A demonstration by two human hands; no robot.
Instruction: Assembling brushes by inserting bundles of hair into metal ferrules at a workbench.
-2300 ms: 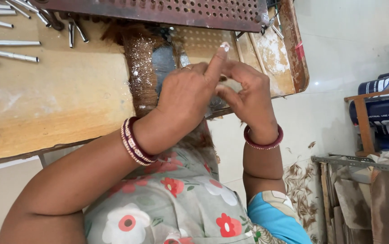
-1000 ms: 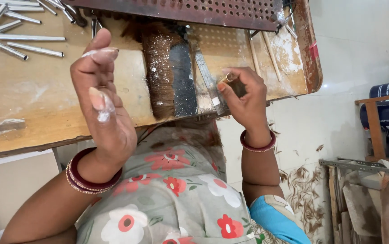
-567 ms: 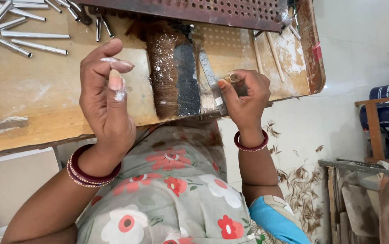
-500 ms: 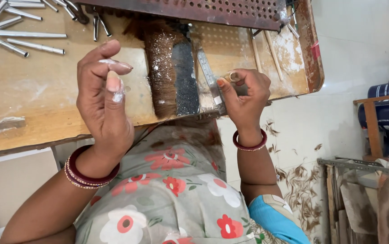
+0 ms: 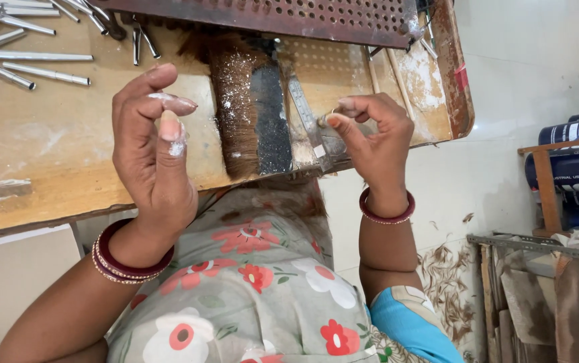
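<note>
My left hand [image 5: 152, 151] is raised over the wooden bench [image 5: 34, 154], fingers loosely curled, the thumb close to the fingertips. White powder coats the thumb and fingertips, and nothing is held in the hand. My right hand [image 5: 370, 141] pinches a small thin metal piece [image 5: 333, 114] between thumb and forefinger at the bench's edge. Between the hands lies a brush [image 5: 249, 114] with brown bristles and a dark back, dusted with white powder. A narrow metal strip [image 5: 306, 124] lies just beside the brush, right under my right hand's fingertips.
A rusty perforated metal plate [image 5: 269, 13] runs along the far side of the bench. Several metal rods [image 5: 27, 64] lie at the upper left. Blue cylinders [image 5: 571, 165] rest on a wooden rack at the right. Brown clippings [image 5: 444, 269] litter the white floor.
My left hand came off my right hand, swung out to the left, and its thumb has folded in toward the powdered fingertips. My right hand stays at the bench edge with its small piece.
</note>
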